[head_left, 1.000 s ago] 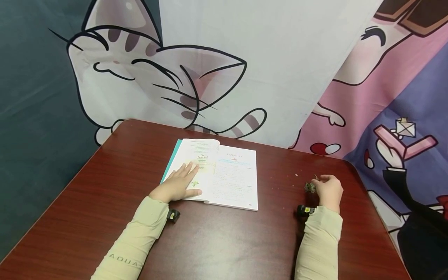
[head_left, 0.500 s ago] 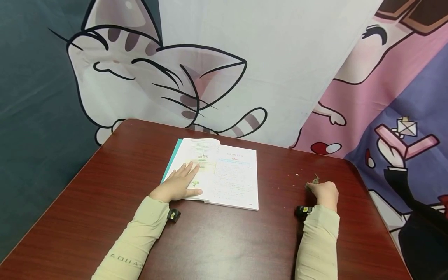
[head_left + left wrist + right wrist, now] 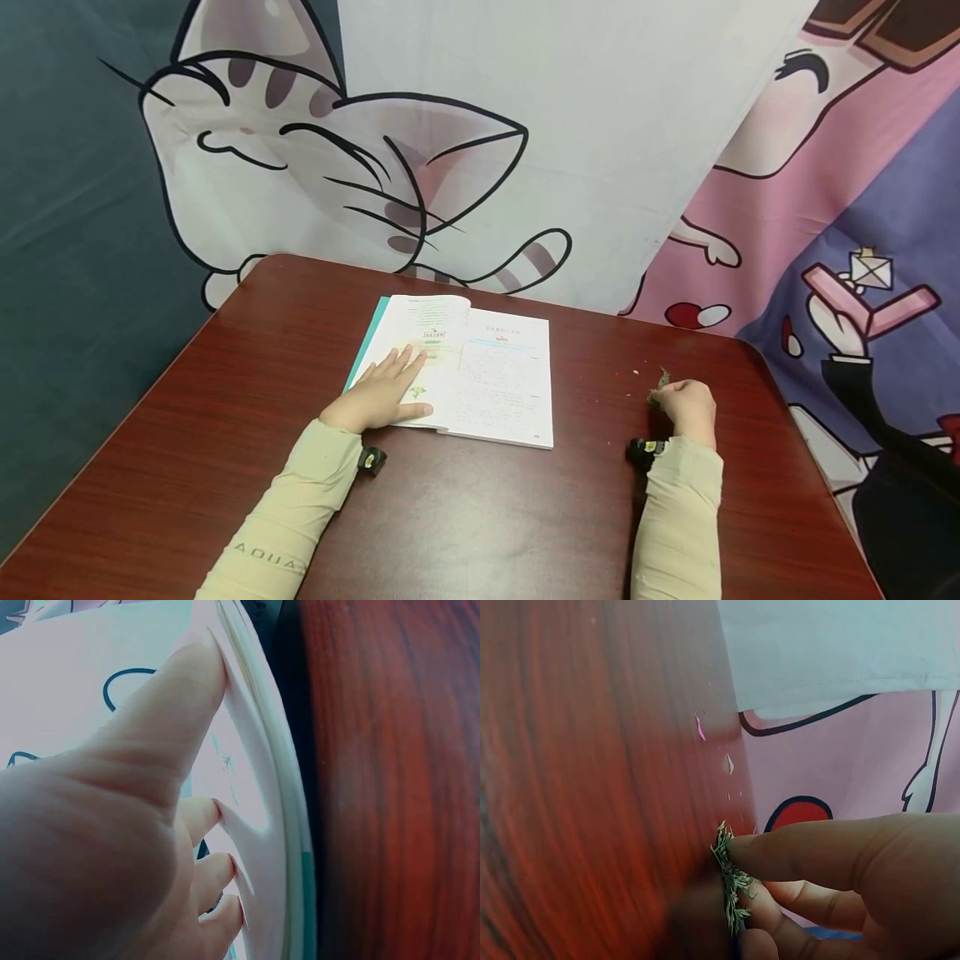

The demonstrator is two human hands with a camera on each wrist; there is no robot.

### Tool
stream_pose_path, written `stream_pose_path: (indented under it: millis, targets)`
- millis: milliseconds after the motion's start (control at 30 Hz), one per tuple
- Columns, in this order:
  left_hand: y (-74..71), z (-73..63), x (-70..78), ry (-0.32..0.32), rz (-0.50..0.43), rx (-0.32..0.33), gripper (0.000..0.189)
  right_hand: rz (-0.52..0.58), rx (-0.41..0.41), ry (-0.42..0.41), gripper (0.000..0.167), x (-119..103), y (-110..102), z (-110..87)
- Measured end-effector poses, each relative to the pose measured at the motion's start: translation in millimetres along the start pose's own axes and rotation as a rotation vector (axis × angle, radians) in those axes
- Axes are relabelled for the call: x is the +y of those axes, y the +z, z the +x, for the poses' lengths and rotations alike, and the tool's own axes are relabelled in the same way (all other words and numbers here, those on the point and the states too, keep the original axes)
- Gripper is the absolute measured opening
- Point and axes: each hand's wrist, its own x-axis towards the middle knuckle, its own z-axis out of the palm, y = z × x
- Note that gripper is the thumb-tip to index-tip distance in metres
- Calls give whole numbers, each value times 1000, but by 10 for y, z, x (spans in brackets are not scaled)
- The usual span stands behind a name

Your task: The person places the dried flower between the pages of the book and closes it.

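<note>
An open book (image 3: 510,392) with a teal cover edge lies on the table, its left pages bulging a little. My left hand (image 3: 378,396) rests with spread, straight fingers on the left page; in the left wrist view its thumb (image 3: 169,705) lies along the page near the book's edge. Over at the right, my right hand (image 3: 690,408) pinches a small dried green sprig (image 3: 660,385) between thumb and fingers. Up close in the right wrist view, the sprig (image 3: 733,889) shows fine, needle-like leaves and sits just at the table surface.
Tiny pale and pink bits, among them a pink petal-like scrap (image 3: 700,727), lie scattered on the brown table (image 3: 480,517) between the book and the right hand. A cartoon-printed cloth (image 3: 600,150) hangs behind the table's far edge.
My right hand has taken hold of the dried sprig, which lay on the table beside the fingers, and has shifted slightly left with it. My left hand and the book stay put.
</note>
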Motion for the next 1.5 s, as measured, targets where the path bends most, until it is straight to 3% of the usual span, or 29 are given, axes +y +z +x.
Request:
stream_pose_path:
  millis: [67, 167, 700, 800, 967, 1133, 1500]
  targets:
    - [3, 0, -5, -1, 4, -1, 91, 3, 76, 16, 19, -219, 22, -221]
    - [8, 0, -10, -1, 7, 0, 90, 36, 101, 2, 15, -295, 18, -306]
    - [18, 15, -31, 5, 10, -5, 90, 157, 133, 5, 38, -340, 101, -222]
    - [19, 15, -35, 3, 12, -3, 90, 222, 121, 17, 35, -372, 106, -234]
    - [16, 14, -26, 0, 16, -2, 90, 419, 77, 46, 34, -459, 106, -254]
    - [13, 18, -22, 1, 19, -2, 90, 561, 74, 28, 33, -571, 100, -286]
    - [14, 17, -19, -3, 13, -8, 90, 542, 65, -74, 30, -862, 174, -419]
